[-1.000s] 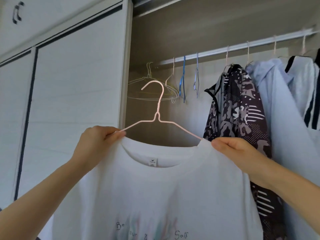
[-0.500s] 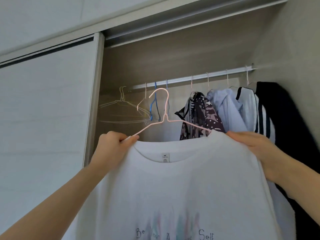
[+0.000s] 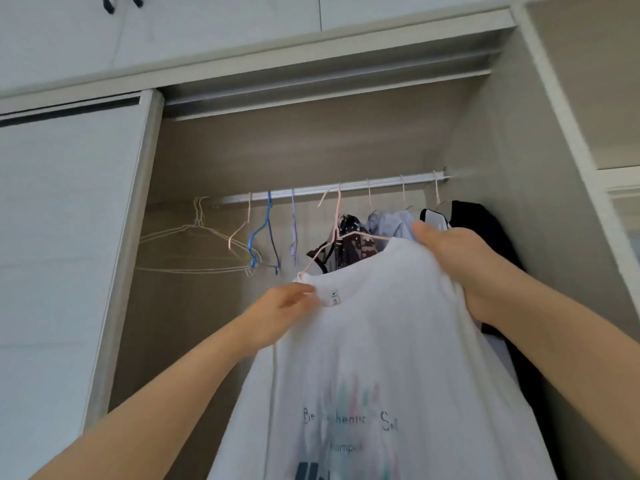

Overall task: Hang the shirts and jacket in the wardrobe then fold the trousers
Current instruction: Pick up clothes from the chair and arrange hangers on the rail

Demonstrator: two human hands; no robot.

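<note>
the white printed t-shirt (image 3: 388, 341) is up inside the open wardrobe on a thin pink wire hanger (image 3: 335, 223). the hook sits right at the silver metal rail (image 3: 381, 181), just left of a black-and-white patterned garment (image 3: 353, 244) hanging there, though i can't tell if it's actually over the rail. right hand (image 3: 464, 268) has its fingers curled tight round the shirt's shoulder, while the left hand (image 3: 280, 306) is blurry at the collar by the label, fingers fairly straight on the fabric, so can't tell if it's pinching anything.
</note>
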